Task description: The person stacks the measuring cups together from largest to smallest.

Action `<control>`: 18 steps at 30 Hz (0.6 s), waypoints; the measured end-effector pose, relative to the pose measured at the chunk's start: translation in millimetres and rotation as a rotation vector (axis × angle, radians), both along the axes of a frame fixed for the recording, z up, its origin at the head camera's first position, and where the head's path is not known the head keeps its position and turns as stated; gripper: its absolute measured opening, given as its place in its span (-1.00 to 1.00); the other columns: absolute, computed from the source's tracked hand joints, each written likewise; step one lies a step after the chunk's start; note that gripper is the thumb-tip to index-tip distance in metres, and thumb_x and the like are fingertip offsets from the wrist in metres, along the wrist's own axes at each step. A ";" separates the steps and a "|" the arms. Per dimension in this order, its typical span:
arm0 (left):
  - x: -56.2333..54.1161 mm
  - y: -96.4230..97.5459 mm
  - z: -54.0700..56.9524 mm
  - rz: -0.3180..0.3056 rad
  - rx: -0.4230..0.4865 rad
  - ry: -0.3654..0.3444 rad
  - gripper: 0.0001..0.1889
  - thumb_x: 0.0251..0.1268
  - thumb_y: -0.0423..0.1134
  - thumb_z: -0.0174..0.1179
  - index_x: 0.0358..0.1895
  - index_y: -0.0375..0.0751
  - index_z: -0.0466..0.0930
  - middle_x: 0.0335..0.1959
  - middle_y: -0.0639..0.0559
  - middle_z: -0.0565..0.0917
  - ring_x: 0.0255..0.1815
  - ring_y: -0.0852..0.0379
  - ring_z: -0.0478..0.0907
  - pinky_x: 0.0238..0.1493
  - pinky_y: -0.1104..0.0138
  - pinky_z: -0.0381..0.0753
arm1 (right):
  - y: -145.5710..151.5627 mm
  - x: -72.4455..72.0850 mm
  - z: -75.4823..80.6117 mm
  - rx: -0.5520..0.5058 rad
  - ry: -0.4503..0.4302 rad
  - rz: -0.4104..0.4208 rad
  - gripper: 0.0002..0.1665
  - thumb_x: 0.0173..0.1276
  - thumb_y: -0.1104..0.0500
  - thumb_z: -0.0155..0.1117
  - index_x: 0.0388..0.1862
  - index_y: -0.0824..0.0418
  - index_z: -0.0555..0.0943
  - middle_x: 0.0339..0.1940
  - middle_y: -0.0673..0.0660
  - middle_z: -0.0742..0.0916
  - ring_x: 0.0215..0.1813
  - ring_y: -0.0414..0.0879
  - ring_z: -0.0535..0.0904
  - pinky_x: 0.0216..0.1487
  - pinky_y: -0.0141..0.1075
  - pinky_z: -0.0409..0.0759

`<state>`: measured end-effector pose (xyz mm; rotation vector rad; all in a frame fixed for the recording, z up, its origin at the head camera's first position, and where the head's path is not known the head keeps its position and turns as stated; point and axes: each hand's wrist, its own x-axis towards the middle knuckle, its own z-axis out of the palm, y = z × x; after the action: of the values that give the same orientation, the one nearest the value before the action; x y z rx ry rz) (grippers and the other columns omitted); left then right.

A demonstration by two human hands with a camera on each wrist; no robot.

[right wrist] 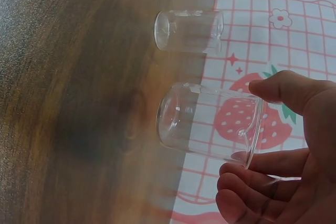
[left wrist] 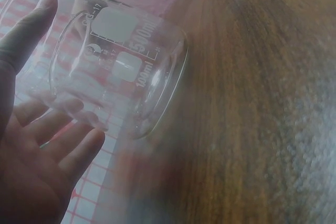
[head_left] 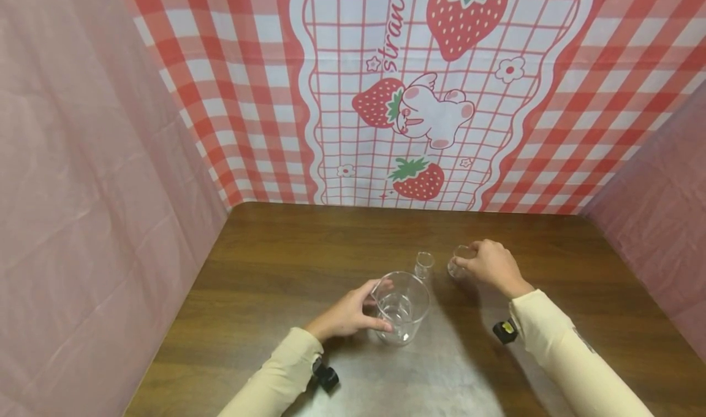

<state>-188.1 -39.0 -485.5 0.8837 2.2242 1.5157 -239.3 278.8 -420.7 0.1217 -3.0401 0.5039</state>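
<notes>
A large clear glass beaker (head_left: 410,325) stands on the wooden table, marked 500ml in the left wrist view. Inside it sits a smaller beaker (left wrist: 123,77) printed 100ml. My left hand (head_left: 350,313) holds the large beaker from its left side, thumb on the near side and fingers around the back, partly seen through the glass. My right hand (head_left: 493,268) pinches a small clear beaker (right wrist: 205,121) at its rim between thumb and fingers, its base low by the tabletop. Between the two hands, a little behind the large beaker, another, smaller beaker (head_left: 423,266) stands upright.
The brown wooden table (head_left: 309,239) ends at a red-checked strawberry cloth (head_left: 265,129) hanging behind it. Pink curtains (head_left: 99,190) hang at both sides. A small black wrist camera (head_left: 325,375) is strapped below each sleeve.
</notes>
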 end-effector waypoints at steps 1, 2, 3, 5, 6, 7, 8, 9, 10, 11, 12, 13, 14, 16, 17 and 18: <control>0.1 0.0 0.1 0.001 0.001 -0.002 -0.12 0.02 -0.25 0.48 0.43 -0.27 0.20 0.43 -0.16 0.38 0.41 -0.07 0.38 0.39 0.22 0.45 | 0.1 0.2 0.6 -0.003 0.002 0.001 -0.29 0.17 -0.14 0.40 -0.05 0.50 0.64 -0.08 0.47 0.72 -0.11 0.36 0.65 -0.15 0.17 0.63; 0.2 -0.1 0.2 0.002 0.002 -0.005 -0.11 0.01 -0.25 0.48 0.43 -0.27 0.20 0.43 -0.15 0.38 0.41 -0.07 0.38 0.38 0.22 0.45 | 0.2 0.5 1.2 -0.006 0.005 0.002 -0.29 0.17 -0.14 0.40 -0.05 0.50 0.64 -0.07 0.46 0.72 -0.11 0.35 0.65 -0.15 0.17 0.63; 0.1 0.0 0.1 0.002 0.003 -0.005 -0.11 0.01 -0.25 0.48 0.43 -0.27 0.20 0.43 -0.15 0.38 0.41 -0.07 0.38 0.38 0.22 0.45 | 0.2 1.1 2.2 -0.008 0.010 0.004 -0.30 0.17 -0.14 0.40 -0.05 0.49 0.64 -0.07 0.46 0.72 -0.11 0.35 0.66 -0.15 0.16 0.63; -0.5 0.2 -1.1 0.000 0.007 0.005 -0.12 0.02 -0.26 0.48 0.42 -0.27 0.20 0.43 -0.16 0.39 0.41 -0.08 0.38 0.38 0.22 0.45 | 0.3 1.7 3.7 -0.015 0.023 0.009 -0.33 0.16 -0.13 0.40 -0.08 0.48 0.66 -0.11 0.44 0.74 -0.14 0.33 0.67 -0.18 0.15 0.63; -0.9 0.3 -1.9 0.000 0.008 0.010 -0.13 0.02 -0.26 0.47 0.42 -0.27 0.21 0.43 -0.16 0.39 0.41 -0.08 0.38 0.38 0.23 0.45 | 0.7 1.7 4.2 -0.017 0.028 0.011 -0.34 0.16 -0.12 0.40 -0.09 0.47 0.66 -0.12 0.43 0.74 -0.15 0.32 0.67 -0.19 0.14 0.63; -1.3 0.4 -2.6 -0.001 0.008 0.016 -0.13 0.02 -0.26 0.47 0.42 -0.26 0.21 0.42 -0.16 0.39 0.41 -0.08 0.38 0.38 0.23 0.45 | 1.1 1.7 4.8 -0.018 0.035 0.014 -0.36 0.16 -0.12 0.40 -0.10 0.46 0.67 -0.14 0.42 0.75 -0.17 0.31 0.67 -0.21 0.14 0.63; -1.7 0.3 -3.1 -0.002 0.008 0.019 -0.13 0.02 -0.26 0.47 0.42 -0.26 0.21 0.42 -0.16 0.39 0.41 -0.08 0.38 0.38 0.23 0.45 | 1.2 2.0 5.8 -0.019 0.041 0.015 -0.37 0.15 -0.11 0.40 -0.11 0.46 0.67 -0.16 0.42 0.75 -0.18 0.30 0.68 -0.22 0.13 0.63; -2.0 0.5 -3.7 -0.003 0.008 0.023 -0.14 0.02 -0.26 0.47 0.42 -0.26 0.21 0.42 -0.16 0.39 0.41 -0.08 0.37 0.38 0.23 0.45 | 1.1 2.1 6.7 -0.021 0.044 0.016 -0.37 0.15 -0.11 0.40 -0.11 0.45 0.67 -0.18 0.41 0.76 -0.21 0.28 0.68 -0.24 0.12 0.62; -2.3 0.5 -4.2 -0.004 0.007 0.027 -0.14 0.03 -0.26 0.47 0.42 -0.26 0.21 0.42 -0.17 0.39 0.41 -0.09 0.37 0.39 0.23 0.45 | 1.2 2.0 7.4 -0.023 0.046 0.018 -0.38 0.14 -0.10 0.40 -0.11 0.45 0.67 -0.20 0.40 0.76 -0.22 0.27 0.68 -0.25 0.12 0.62; -2.3 0.4 -4.2 -0.005 0.006 0.024 -0.14 0.03 -0.25 0.47 0.42 -0.26 0.21 0.43 -0.16 0.39 0.41 -0.08 0.37 0.39 0.24 0.45 | 1.6 1.9 7.9 -0.022 0.047 0.018 -0.38 0.14 -0.10 0.40 -0.11 0.45 0.67 -0.20 0.40 0.76 -0.23 0.26 0.68 -0.25 0.12 0.62; -2.2 0.3 -4.2 -0.005 0.004 0.023 -0.14 0.03 -0.25 0.47 0.42 -0.25 0.21 0.43 -0.16 0.39 0.41 -0.08 0.37 0.39 0.24 0.45 | 1.8 1.8 8.4 -0.022 0.048 0.020 -0.37 0.14 -0.10 0.40 -0.11 0.45 0.67 -0.20 0.40 0.76 -0.24 0.24 0.67 -0.26 0.11 0.62; -2.2 0.3 -4.0 -0.007 0.004 0.024 -0.14 0.03 -0.24 0.47 0.42 -0.25 0.21 0.43 -0.16 0.39 0.41 -0.08 0.37 0.39 0.24 0.45 | 1.9 1.6 8.9 -0.021 0.049 0.022 -0.38 0.15 -0.10 0.40 -0.11 0.45 0.67 -0.20 0.40 0.76 -0.25 0.23 0.67 -0.27 0.10 0.62; -2.1 0.2 -3.9 -0.008 0.003 0.023 -0.14 0.03 -0.24 0.46 0.42 -0.25 0.21 0.43 -0.16 0.38 0.41 -0.09 0.37 0.38 0.24 0.45 | 1.8 1.6 9.6 -0.022 0.049 0.024 -0.38 0.15 -0.10 0.40 -0.11 0.45 0.67 -0.20 0.40 0.76 -0.25 0.22 0.67 -0.27 0.10 0.62; -1.8 0.2 -3.5 -0.010 0.004 0.025 -0.14 0.03 -0.23 0.46 0.42 -0.26 0.21 0.43 -0.17 0.38 0.41 -0.09 0.37 0.38 0.24 0.45 | 1.9 1.5 10.4 -0.022 0.054 0.028 -0.38 0.15 -0.10 0.40 -0.10 0.44 0.67 -0.19 0.40 0.76 -0.24 0.22 0.67 -0.27 0.09 0.62; -1.7 0.2 -3.3 -0.011 0.003 0.026 -0.14 0.03 -0.23 0.46 0.42 -0.26 0.21 0.43 -0.17 0.38 0.41 -0.09 0.37 0.38 0.24 0.45 | 1.7 1.5 10.9 -0.021 0.058 0.031 -0.38 0.15 -0.10 0.40 -0.10 0.44 0.67 -0.18 0.40 0.75 -0.23 0.23 0.67 -0.27 0.10 0.62; -1.7 0.2 -3.1 -0.012 0.004 0.028 -0.14 0.03 -0.23 0.46 0.42 -0.26 0.21 0.43 -0.17 0.38 0.41 -0.09 0.37 0.38 0.25 0.46 | 1.3 1.6 11.5 -0.021 0.062 0.034 -0.38 0.16 -0.10 0.39 -0.09 0.44 0.67 -0.17 0.40 0.75 -0.21 0.24 0.67 -0.26 0.10 0.62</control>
<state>-189.8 -38.8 -488.6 0.9237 2.2326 1.5114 -237.8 280.2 -409.2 0.1850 -2.9766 0.5240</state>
